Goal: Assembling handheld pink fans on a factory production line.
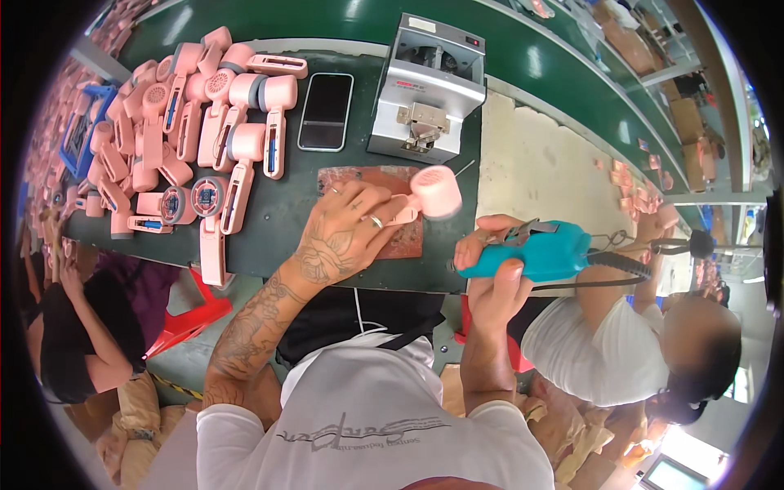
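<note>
My left hand [347, 233] is closed around the handle of a pink handheld fan [435, 192]. The fan's round head points away to the right, over the edge of a reddish-brown mat [406, 243]. In my right hand [498, 286] is a teal electric screwdriver [551, 249], lying sideways with its front end toward the left and its cord leading off to the right. The fan and the screwdriver are apart. A silver screw feeder [429, 94] stands just beyond the fan.
Many pink fans [220, 86] lie heaped at the left, some showing their inner parts, beside a blue basket [91, 135]. A phone [327, 112] lies left of the feeder. A pale board [539, 155] covers the bench at right. Co-workers sit on both sides [90, 327], [588, 343].
</note>
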A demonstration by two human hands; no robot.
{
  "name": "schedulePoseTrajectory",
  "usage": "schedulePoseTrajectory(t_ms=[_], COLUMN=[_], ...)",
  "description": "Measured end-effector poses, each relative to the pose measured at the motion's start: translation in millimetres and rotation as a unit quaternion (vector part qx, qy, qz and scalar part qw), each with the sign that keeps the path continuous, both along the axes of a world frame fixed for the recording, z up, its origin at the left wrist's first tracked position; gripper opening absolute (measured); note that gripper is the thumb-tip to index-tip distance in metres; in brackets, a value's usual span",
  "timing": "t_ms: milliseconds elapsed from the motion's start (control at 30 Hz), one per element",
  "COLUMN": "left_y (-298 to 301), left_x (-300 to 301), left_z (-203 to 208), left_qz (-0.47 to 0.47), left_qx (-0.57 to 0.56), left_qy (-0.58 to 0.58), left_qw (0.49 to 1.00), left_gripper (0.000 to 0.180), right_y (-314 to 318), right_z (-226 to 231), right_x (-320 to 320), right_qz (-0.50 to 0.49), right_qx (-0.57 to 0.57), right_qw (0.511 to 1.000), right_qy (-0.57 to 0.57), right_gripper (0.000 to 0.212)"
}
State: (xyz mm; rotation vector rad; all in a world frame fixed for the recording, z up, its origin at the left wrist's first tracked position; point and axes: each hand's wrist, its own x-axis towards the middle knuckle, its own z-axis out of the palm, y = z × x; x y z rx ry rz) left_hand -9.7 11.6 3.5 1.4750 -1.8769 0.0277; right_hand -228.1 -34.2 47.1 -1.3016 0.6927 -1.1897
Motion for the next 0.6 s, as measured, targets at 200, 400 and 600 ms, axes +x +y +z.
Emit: schedulePoseTrajectory(t_ms=[200,400,600], left_y=[8.0,5.2,11.1], left_x=[-1.1,-6.0,-13.8], left_z=[1.6,14.6,17.5], left_qz=[-0.046,-0.001,-0.022], left_qx=[0.048,0.1,0.154], left_qy=[-0.01,0.072,0.045], left_qw=[0.998,0.992,0.987], left_gripper=[0.039,0.041,0.04], right_y=[-2.7,1.4,3.5], right_z=[8.7,8.2,18.2], right_x=[14.7,9.4,5.2], right_qz=[0.011,0.0,-0.016], right_qx=[-0.024,-0.031,-0.055], right_qw=[1.0,0.999,0.998], right_qy=[-0.002,0.027,0.02], right_gripper=[0.071,0.078,0.078])
